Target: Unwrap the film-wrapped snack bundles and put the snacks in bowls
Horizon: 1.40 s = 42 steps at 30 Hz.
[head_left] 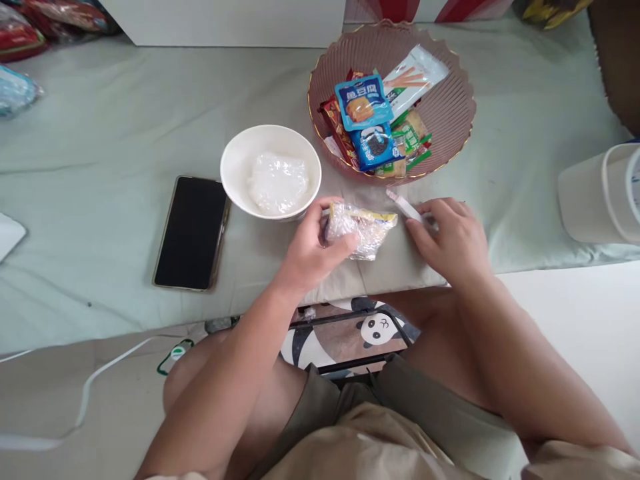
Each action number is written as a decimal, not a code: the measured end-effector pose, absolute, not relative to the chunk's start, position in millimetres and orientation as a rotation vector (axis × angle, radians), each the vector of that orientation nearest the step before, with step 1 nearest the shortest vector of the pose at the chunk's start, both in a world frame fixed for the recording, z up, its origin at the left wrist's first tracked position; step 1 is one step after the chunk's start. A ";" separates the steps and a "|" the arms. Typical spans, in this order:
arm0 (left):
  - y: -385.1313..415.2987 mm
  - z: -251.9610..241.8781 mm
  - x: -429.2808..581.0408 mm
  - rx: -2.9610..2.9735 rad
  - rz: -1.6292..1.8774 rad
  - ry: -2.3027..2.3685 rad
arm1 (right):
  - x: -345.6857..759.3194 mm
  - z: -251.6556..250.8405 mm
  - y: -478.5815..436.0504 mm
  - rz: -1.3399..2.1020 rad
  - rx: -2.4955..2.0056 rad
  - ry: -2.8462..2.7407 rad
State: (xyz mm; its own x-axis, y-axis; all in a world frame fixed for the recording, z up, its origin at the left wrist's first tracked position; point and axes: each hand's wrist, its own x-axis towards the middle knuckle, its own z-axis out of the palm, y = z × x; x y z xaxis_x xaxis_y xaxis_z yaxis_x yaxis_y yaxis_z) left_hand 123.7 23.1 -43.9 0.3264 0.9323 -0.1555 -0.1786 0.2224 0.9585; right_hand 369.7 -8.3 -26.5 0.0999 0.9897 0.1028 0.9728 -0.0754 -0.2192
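Observation:
My left hand (313, 250) is closed round a small clear-wrapped snack packet (367, 229) with a yellow edge, held just above the pale green cloth. My right hand (450, 237) rests to its right, fingers pinched on a thin white strip (403, 204) that looks like a torn wrapper piece. A white bowl (235, 167) with crumpled clear wrappers in it stands just behind my left hand. A pink ribbed basket (445, 107) holding several snack packets, two of them blue, sits behind my right hand.
A black phone (193, 231) lies face up left of the bowl. A white container (600, 193) lies on its side at the right edge. My bent knees and a panda-print mat (375, 330) are below the cloth edge.

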 end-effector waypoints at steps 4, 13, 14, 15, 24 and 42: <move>18.8 -46.9 116.2 1.207 0.977 0.966 | 358.5 -7.8 -13.4 0.228 -2.309 -1.783; 37.8 -55.2 110.2 1.243 1.059 1.099 | 346.2 8.6 -39.3 0.794 -1.924 -1.683; 44.3 -56.7 111.1 1.242 1.091 1.093 | 341.9 7.7 -41.1 0.829 -1.850 -1.698; 50.4 -57.8 112.1 1.234 1.123 1.093 | 337.6 6.4 -41.9 0.850 -1.792 -1.704; 38.3 -38.7 111.5 1.409 1.115 1.044 | 305.9 -2.0 -26.0 1.227 -1.605 -1.427; 21.2 -43.0 92.9 1.224 1.530 1.208 | 281.0 1.9 -37.9 1.432 -1.572 -1.580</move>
